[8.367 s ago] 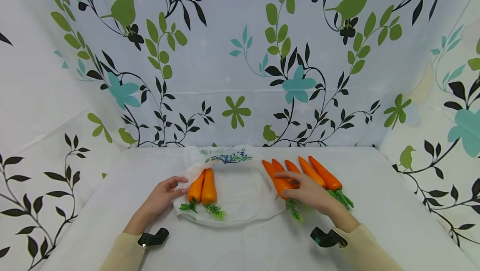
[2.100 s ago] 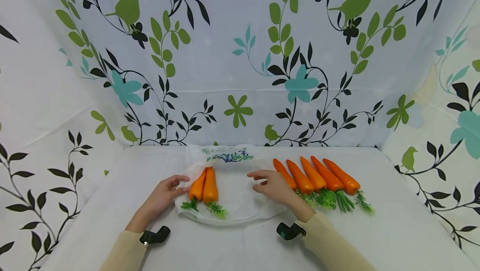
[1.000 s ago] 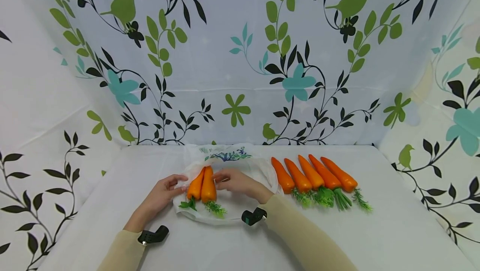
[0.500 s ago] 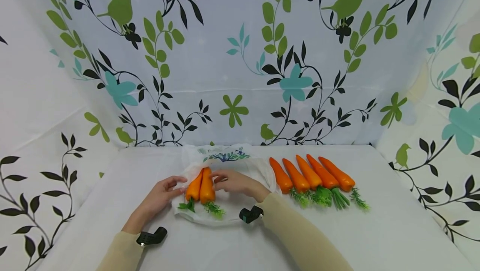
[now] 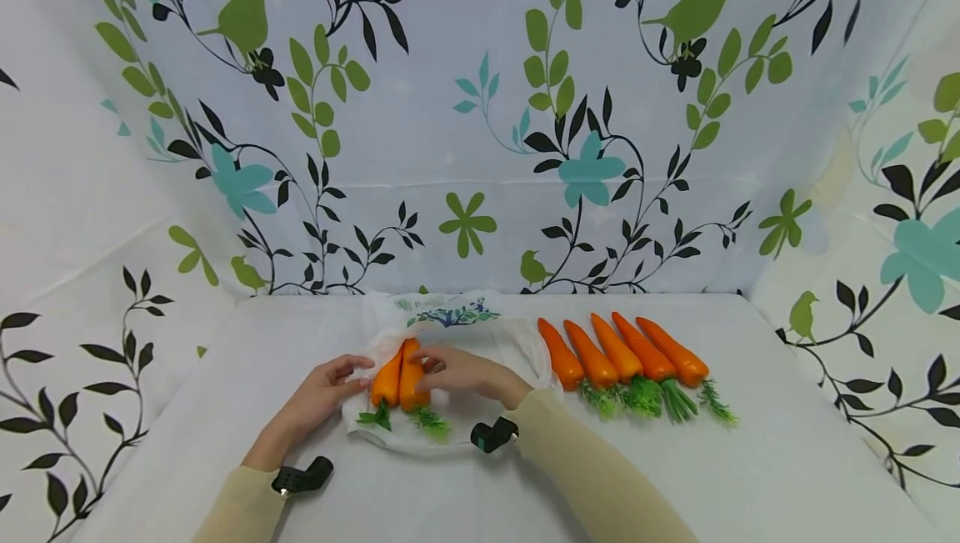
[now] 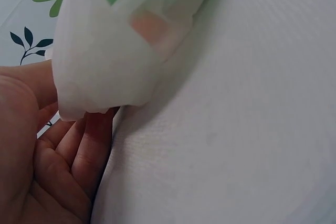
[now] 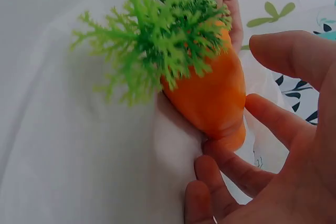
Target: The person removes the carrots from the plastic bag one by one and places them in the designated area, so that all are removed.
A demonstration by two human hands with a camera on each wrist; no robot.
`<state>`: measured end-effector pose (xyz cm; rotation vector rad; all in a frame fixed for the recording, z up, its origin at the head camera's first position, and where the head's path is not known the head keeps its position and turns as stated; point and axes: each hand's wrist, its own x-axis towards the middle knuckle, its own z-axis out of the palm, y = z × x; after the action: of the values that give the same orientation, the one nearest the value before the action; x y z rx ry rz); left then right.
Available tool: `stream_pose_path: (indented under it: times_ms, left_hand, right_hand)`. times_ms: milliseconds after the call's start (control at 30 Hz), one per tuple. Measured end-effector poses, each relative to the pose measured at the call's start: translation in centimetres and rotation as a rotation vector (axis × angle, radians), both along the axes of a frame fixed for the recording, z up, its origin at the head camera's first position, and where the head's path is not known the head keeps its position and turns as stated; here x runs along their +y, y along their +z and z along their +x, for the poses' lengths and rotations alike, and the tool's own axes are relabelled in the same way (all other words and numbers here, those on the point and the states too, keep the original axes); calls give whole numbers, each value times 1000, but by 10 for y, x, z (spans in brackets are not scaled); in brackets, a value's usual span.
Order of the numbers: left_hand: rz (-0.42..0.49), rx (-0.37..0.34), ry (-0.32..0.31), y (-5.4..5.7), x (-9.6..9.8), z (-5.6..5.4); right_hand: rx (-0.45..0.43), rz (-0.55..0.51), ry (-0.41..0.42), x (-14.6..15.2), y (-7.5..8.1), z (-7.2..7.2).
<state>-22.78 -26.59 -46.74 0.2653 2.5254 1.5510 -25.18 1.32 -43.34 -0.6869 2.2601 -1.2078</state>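
Observation:
On a white plastic bag (image 5: 450, 311) with a blue-green tree print lie two toy carrots, tips away from me. My left hand (image 5: 324, 391) pinches the bag's left edge; in the left wrist view thumb and fingers (image 6: 94, 145) meet at the thin film. Right beside it lies the left carrot (image 5: 387, 379), with dark green leaves. My right hand (image 5: 471, 373) reaches over the bag with its fingertips at the right carrot (image 7: 210, 90), which has feathery greens. In the right wrist view its fingers (image 7: 283, 121) touch that carrot's side, while the thumb stays a little off.
To the right of the bag lies a slanted row of several more toy carrots (image 5: 617, 349), green tops toward me. All rest on a white-covered table (image 5: 675, 476). A leaf-and-bird patterned cloth (image 5: 480, 143) hangs behind and at the sides.
My right hand has left the right-hand carrots, now spread more evenly, and come left to the bag's right carrot. Its fingertips have just moved farther over it. My left hand stays put.

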Motion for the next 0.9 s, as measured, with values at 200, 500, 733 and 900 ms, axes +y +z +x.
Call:
stream_pose_path:
  times_ms: [200, 500, 733, 900]
  left_hand:
    - [-10, 7, -17, 1, 1, 1]
    - [7, -2, -7, 0, 0, 0]
    - [23, 21, -29, -2, 0, -1]
    - [-20, 34, -11, -4, 1, -2]
  right_hand:
    - [30, 37, 19, -5, 4, 3]
    - [23, 33, 5, -6, 4, 3]
    - [24, -13, 1, -5, -4, -1]
    - [23, -9, -10, -5, -6, -2]
